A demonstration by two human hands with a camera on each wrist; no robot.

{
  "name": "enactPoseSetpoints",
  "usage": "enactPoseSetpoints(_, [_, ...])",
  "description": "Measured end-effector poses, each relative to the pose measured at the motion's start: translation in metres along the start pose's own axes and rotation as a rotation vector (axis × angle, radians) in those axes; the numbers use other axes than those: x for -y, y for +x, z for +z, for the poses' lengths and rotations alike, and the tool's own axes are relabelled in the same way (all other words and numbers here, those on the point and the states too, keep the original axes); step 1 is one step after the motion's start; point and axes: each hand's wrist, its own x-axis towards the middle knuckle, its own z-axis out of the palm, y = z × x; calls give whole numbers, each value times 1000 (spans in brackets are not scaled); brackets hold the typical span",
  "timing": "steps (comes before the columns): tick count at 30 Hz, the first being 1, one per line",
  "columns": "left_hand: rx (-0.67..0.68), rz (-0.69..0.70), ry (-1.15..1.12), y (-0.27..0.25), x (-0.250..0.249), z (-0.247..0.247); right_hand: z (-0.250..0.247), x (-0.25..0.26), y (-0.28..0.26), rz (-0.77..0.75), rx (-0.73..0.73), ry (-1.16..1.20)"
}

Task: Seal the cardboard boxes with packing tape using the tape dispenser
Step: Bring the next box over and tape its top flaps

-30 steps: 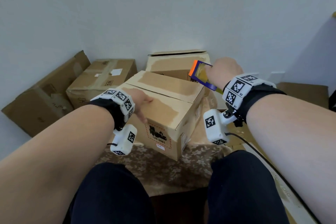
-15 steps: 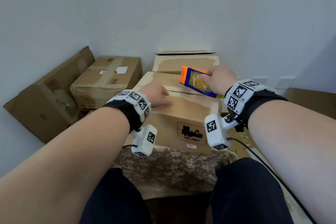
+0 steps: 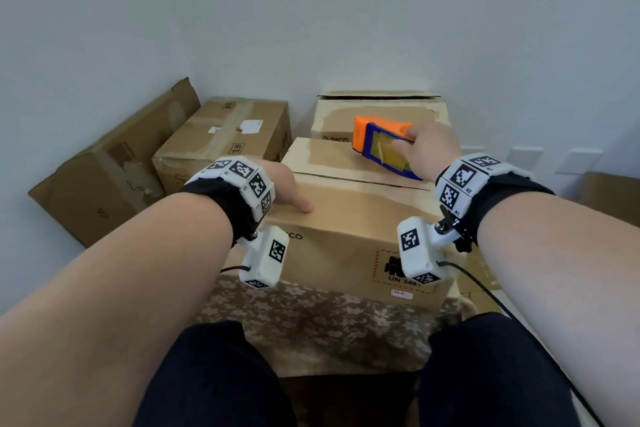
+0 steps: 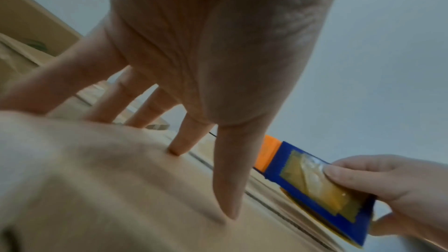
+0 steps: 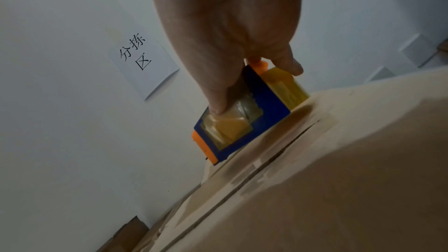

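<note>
Pressing down on the cardboard box (image 3: pixel 349 215) is the left hand (image 3: pixel 287 184), fingers straight and splayed, tips planted on the near flap by the box's left edge; nothing is grasped by it. In the left wrist view the thumb and forefinger tips (image 4: pixel 227 208) are seen dimpling the cardboard.

The right hand (image 3: pixel 429 152) is reached fwd over the box's far right corner, wrist tilted down, w/ the tape dispenser (image 3: pixel 381 146) clasped: thumb laid on its yellow-taped top face, other fingers curled round the far side. The dispenser, blue body w/ orange front end, is held low over the far flap near the center seam (image 3: pixel 360 178), orange end pointed left toward the box's far edge. In the right wrist view its lower edge is seen close over the seam; contact can't be confirmed.

The box is set on a floral-patterned cloth (image 3: pixel 322 329), btwn the person's knees. More boxes are stood behind: one directly beyond (image 3: pixel 377 114), a taped one at far left (image 3: pixel 228 139), another leaned on the wall (image 3: pixel 104 177). A paper sign (image 5: pixel 143 62) is stuck on the wall.
</note>
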Motion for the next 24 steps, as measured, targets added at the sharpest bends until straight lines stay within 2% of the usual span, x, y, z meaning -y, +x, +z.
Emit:
enactPoseSetpoints(3, [17, 21, 34, -8, 7, -4, 5, 8, 2, -19, 36, -24])
enactPoseSetpoints(6, [41, -3, 28, -13, 11, -10, 6, 19, 6, -74, 135, -132])
enactPoseSetpoints(9, [21, -18, 24, -19, 6, -15, 0, 29, 12, 40, 314, -132])
enactPoseSetpoints(10, [2, -23, 34, -19, 3, -15, -1, 29, 13, 56, 329, -140])
enactPoseSetpoints(11, [-31, -17, 37, -19, -1, -15, 0, 28, 10, 43, 290, -151])
enactPoseSetpoints(14, [-129, 39, -22, -19, -18, -13, 3, 24, -8, -59, -28, 10])
enactPoseSetpoints(15, [-153, 81, -88, -19, -26, -12, 3, 24, -14, -117, -83, 47])
enactPoseSetpoints(17, [-152, 190, -319, -19, -43, -8, 4, 29, -23, -244, -76, 78])
enactPoseSetpoints(20, [-165, 296, -713, -13, -61, 3, 11, 33, -36, -335, 66, 18])
enactPoseSetpoints(22, [-245, 328, -851, 5, -67, 12, 19, 32, -43, -321, 179, -63])
enactPoseSetpoints(24, [-207, 349, -884, 50, -68, 34, 29, 27, -44, -292, 320, -78])
